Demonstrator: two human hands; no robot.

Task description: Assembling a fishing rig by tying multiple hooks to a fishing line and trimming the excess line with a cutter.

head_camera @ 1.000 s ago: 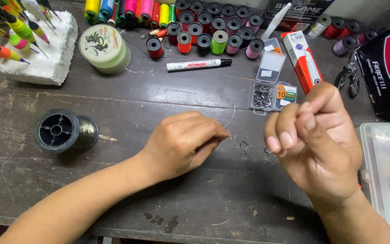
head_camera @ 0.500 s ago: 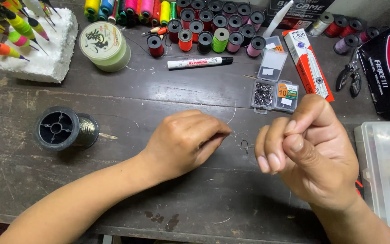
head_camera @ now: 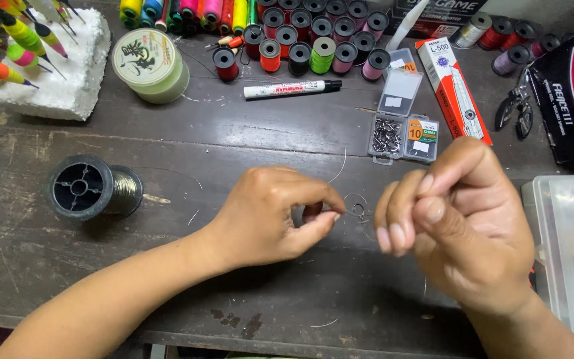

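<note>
- Left hand [head_camera: 270,216] pinches thin looped line [head_camera: 355,205]; right hand [head_camera: 463,229] curled, grip unclear.
- Round black spool [head_camera: 91,187] on scuffed wooden table [head_camera: 234,143].
- Clear box [head_camera: 388,133] holds small metal hooks.

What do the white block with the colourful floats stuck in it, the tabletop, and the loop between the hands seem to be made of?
The white block looks like foam: matte, grainy, crumbly edges, with the floats pushed into it. The tabletop seems to be dark, worn wood, scratched and stained. The loop pinched by the left hand near the right hand looks like thin clear fishing line, probably nylon; too fine to be sure.
</note>
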